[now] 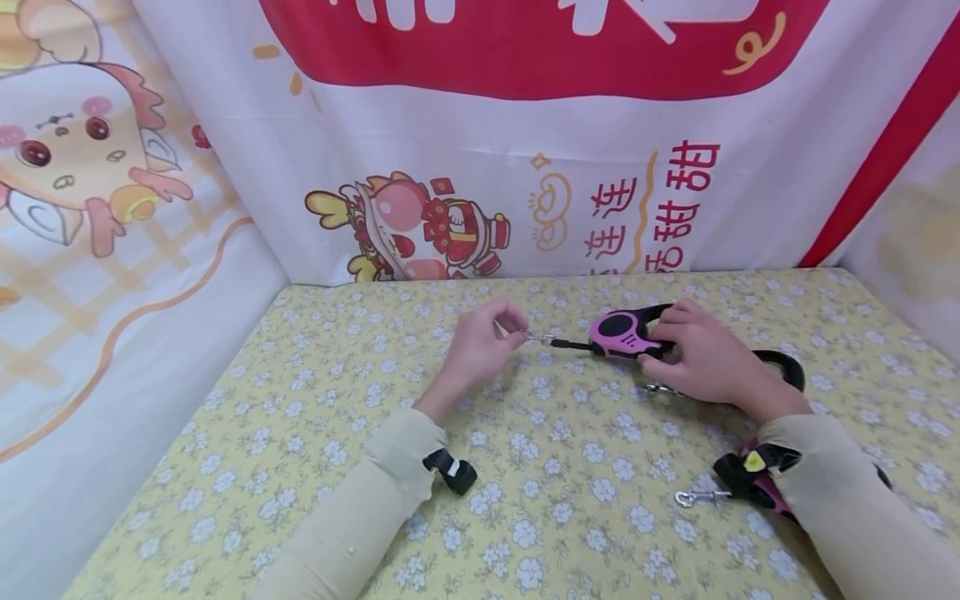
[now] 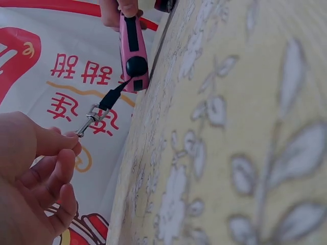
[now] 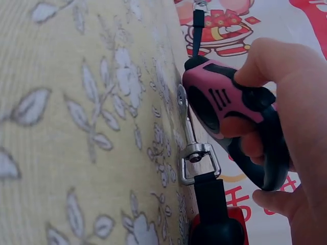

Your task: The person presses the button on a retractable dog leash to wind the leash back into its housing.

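My right hand (image 1: 701, 354) grips the black handle of a pink and black retractable dog leash (image 1: 618, 332), with fingers curled round it in the right wrist view. A short black strap (image 2: 110, 98) comes out of its nose and ends in a silver snap hook (image 2: 90, 120). The thumb and fingertips of my left hand (image 1: 483, 342) pinch the end of that hook, seen closely in the left wrist view. A second leash's silver snap hook (image 3: 188, 122) lies just beside the held leash; my right hand partly covers that second leash in the head view.
The second leash's black handle (image 1: 783, 367) shows behind my right wrist. Under my right forearm lies another pink and black leash (image 1: 772, 492), partly hidden, its snap hook (image 1: 701, 497) pointing left. A floral yellow cloth (image 1: 525, 500) covers the table, with printed curtains (image 1: 465, 142) around it.
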Tool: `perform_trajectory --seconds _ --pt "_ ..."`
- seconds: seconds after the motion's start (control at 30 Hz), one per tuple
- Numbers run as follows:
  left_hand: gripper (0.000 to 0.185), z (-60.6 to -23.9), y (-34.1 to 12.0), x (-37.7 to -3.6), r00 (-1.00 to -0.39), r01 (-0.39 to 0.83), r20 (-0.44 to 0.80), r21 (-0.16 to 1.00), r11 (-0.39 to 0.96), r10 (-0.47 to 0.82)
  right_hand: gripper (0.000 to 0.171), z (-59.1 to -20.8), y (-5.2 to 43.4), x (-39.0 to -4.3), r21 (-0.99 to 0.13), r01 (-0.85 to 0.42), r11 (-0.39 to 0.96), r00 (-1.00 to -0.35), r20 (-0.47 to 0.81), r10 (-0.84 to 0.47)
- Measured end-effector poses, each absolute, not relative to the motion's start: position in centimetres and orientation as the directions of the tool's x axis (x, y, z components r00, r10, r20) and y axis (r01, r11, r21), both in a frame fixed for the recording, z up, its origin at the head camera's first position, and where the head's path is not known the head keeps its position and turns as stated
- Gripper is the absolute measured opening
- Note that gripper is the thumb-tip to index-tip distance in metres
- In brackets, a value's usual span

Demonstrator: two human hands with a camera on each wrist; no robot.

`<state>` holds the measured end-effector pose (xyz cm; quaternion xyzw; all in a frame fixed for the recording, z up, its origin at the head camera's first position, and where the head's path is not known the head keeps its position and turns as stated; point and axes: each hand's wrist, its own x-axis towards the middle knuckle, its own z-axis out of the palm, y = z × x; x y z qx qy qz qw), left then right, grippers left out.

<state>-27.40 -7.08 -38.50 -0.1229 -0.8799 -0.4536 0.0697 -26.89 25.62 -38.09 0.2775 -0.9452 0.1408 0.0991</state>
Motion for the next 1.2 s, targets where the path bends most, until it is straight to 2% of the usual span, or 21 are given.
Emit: perform_trajectory --seconds 0.27,0.4,0.57,0.83,1.2 --pt "0.012 -38.3 -6.8 -27.4 -0.963 0.268 0.234 0.778 0.568 0.135 0.033 -38.2 26.2 -27.0 -0.247 -0.583 0.774 -0.793 0.381 -0.476" --pt "0.011 -38.2 -6.8 -27.4 -0.962 0.271 0.244 0.780 0.564 0.125 0.025 -38.1 26.3 -27.0 -0.270 -0.606 0.748 -0.758 0.482 -0.440" --pt "0.012 -37.9 -6.8 -27.3 -0.960 0.273 0.254 0.776 0.569 0.116 0.024 -38.0 26.3 -27.0 -0.274 -0.643 0.715 -0.709 0.568 -0.419" --pt "0.013 -37.6 -6.7 -27.0 -0.958 0.285 0.258 0.780 0.557 0.128 0.024 -38.0 25.8 -27.0 -0.296 -0.648 0.702 -0.701 0.592 -0.397" --pt "0.015 -37.2 -6.3 -26.8 -0.949 0.313 0.283 0.784 0.536 0.140 0.023 -37.7 24.8 -26.7 -0.285 -0.682 0.674 -0.659 0.639 -0.397"
